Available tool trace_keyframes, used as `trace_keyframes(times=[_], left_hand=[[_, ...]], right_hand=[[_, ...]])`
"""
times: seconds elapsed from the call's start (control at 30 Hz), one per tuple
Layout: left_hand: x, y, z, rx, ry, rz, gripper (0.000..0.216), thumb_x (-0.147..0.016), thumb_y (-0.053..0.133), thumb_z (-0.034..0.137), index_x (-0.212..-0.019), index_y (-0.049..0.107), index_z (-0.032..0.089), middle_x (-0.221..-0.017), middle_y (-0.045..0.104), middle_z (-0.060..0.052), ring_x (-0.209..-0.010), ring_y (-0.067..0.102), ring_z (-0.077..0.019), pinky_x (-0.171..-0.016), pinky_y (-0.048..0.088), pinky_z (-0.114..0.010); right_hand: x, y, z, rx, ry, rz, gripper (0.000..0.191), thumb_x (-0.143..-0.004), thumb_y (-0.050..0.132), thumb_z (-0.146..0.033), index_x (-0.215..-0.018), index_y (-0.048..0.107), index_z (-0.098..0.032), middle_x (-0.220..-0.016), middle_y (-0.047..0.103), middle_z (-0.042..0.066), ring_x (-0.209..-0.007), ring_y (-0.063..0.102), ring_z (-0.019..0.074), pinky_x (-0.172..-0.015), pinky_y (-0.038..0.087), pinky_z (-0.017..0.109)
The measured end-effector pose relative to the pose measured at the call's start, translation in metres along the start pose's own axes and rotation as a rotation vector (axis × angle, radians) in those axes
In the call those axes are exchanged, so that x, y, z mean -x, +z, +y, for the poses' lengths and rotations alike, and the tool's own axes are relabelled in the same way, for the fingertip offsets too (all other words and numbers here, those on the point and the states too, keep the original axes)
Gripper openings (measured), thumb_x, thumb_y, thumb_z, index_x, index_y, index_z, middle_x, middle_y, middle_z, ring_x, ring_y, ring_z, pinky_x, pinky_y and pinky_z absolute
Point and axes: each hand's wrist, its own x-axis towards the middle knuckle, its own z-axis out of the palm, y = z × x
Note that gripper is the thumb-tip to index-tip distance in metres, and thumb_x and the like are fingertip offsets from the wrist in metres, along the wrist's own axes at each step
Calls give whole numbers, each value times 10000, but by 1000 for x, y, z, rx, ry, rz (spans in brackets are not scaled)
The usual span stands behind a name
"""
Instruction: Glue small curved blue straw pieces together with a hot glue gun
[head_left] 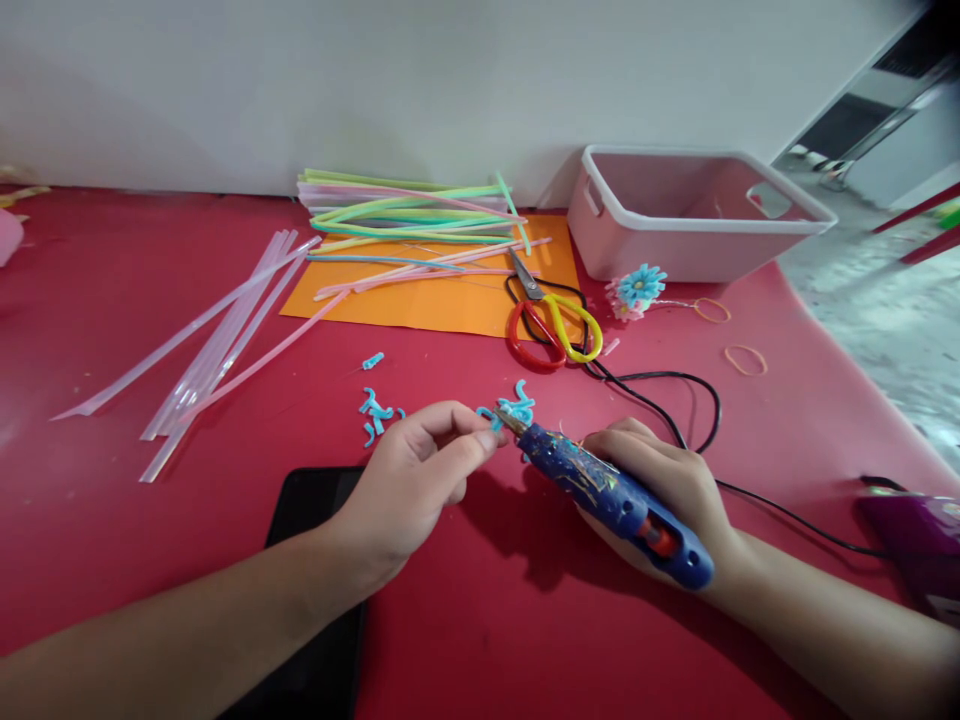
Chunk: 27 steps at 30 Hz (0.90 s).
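Head view.

Left hand [409, 485]: grip together, thumb and forefinger pinching a small blue piece [496, 424] above the red surface [480, 640], near the middle of the view.

Right hand [686, 490]: grip clamped on a blue glue gun [600, 485], fingers partly hidden behind its body; nozzle pointing to the pinched piece, right at it, contact impossible to tell.

Curled blue pieces [517, 404]: loose cluster, just beyond the nozzle. Second blue cluster [377, 410]: lying beyond the left wrist, one further blue piece [373, 361] set apart behind it.

Black flat device [316, 490]: under the left forearm, partly covered.

Scissors [531, 287]: one red and one yellow handle, blades resting over an orange sheet [405, 312]. Fuzzy coloured stems [405, 215]: piled along the sheet's far side.

Clear pinkish strips [217, 335]: fanned, to the left.

Pink bin [675, 255]: white rim, far right; before it, a blue-and-pink flower piece [641, 285].

Black cord [660, 376]: looped beyond the right hand.
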Motion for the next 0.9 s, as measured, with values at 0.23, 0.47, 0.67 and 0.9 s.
trace_keyframes(times=[0.23, 0.47, 0.67, 0.9], left_hand=[[0, 0, 1, -67, 41, -5, 152, -809, 685, 254, -713, 604, 168, -622, 499, 75, -479, 319, -24, -454, 208, -208], [-1, -2, 0, -149, 119, -29, 182, -816, 666, 241, -676, 572, 172, -564, 438, 88, -509, 340, -45, -486, 228, -236], [0, 1, 2, -161, 105, -11, 187, -804, 672, 258, -661, 584, 175, -538, 422, 94, -497, 317, -48, -487, 218, -252], [0, 1, 2, -162, 93, -10, 192, -797, 673, 270, -657, 580, 178, -532, 412, 95, -493, 313, -50, -491, 214, -257]], right_hand=[[6, 1, 5, -33, 31, -23, 192, -800, 669, -264, -945, 543, -263, -721, 608, -7, -615, 550, 161, -612, 456, 281], [7, 2, 4, -51, 29, -28, 203, -786, 667, -247, -945, 542, -258, -734, 602, 2, -628, 541, 160, -606, 457, 280], [7, 2, 3, -60, 19, -20, 202, -768, 635, -205, -935, 533, -253, -731, 602, 9, -641, 524, 160, -587, 452, 270], [7, 3, 2, -82, 23, -20, 231, -754, 634, -180, -950, 536, -254, -746, 615, 14, -669, 514, 161, -605, 455, 269]])
